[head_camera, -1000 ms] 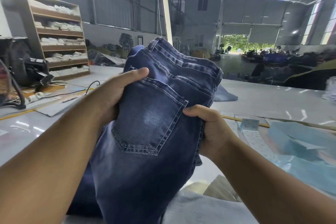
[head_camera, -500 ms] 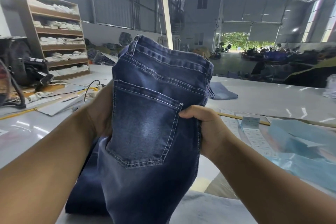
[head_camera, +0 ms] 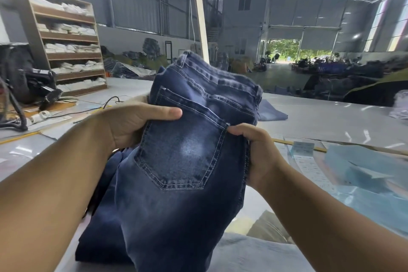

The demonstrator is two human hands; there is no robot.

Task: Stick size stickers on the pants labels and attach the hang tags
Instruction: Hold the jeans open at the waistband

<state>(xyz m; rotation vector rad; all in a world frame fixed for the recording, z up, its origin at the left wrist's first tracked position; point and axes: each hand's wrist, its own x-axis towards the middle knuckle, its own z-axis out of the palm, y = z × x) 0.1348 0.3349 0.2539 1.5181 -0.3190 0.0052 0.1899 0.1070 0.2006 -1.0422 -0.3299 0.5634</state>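
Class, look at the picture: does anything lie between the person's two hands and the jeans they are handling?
Nothing visible does. The left hand and right hand both already grip the jeans directly, one on each side of the back pocket.

Left hand (head_camera: 130, 123): only thumb and palm show, fingers hidden behind the jeans (head_camera: 176, 172). Right hand (head_camera: 254, 152): fingertips tucked behind the denim edge, can't see them. Jeans legs cut off by the bottom edge; waistband top blurred, any label there can't be made out. Both forearms cut off by the bottom and side edges. Sticker sheets (head_camera: 309, 161) near the tabletop's right edge: print too small to read. Blue paper pile (head_camera: 364, 172) blurred, cut off at right. Shelf (head_camera: 66, 40) contents: pale folded stacks, too blurred to tell.
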